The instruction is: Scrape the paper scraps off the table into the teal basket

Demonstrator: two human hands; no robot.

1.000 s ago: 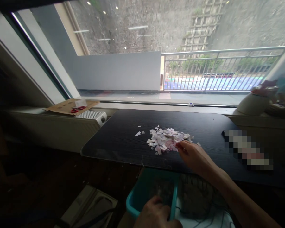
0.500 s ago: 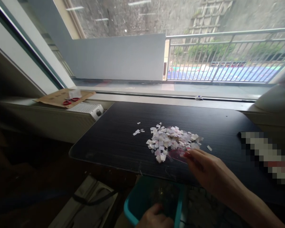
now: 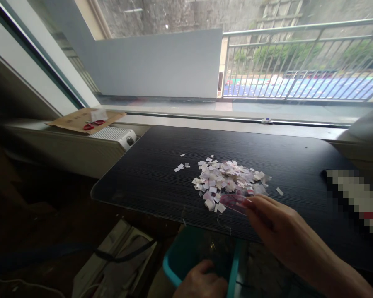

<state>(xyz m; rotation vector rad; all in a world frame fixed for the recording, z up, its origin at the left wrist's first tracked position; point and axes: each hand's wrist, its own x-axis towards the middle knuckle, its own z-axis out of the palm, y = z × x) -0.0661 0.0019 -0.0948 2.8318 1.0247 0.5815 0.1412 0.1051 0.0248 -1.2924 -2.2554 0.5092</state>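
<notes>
A heap of small white and pink paper scraps point(image 3: 228, 182) lies in the middle of a black tabletop point(image 3: 161, 178). My right hand point(image 3: 275, 225) rests at the heap's near edge, fingers pinched on a clear pink plastic piece point(image 3: 234, 203) that lies flat against the scraps. My left hand point(image 3: 202, 283) is below the table's front edge, closed on the rim of a teal plastic bin point(image 3: 180, 260). A few stray scraps point(image 3: 180, 167) lie left of the heap.
A white heater point(image 3: 113, 135) stands at the left by the window sill, with brown cardboard and red scissors point(image 3: 91, 125) behind it. A blurred-out object point(image 3: 357, 196) lies at the table's right. A window and railing fill the far side.
My right hand has drawn back from the heap's right side toward the near edge, now showing the pink plastic piece in its fingers. The view has tilted down.
</notes>
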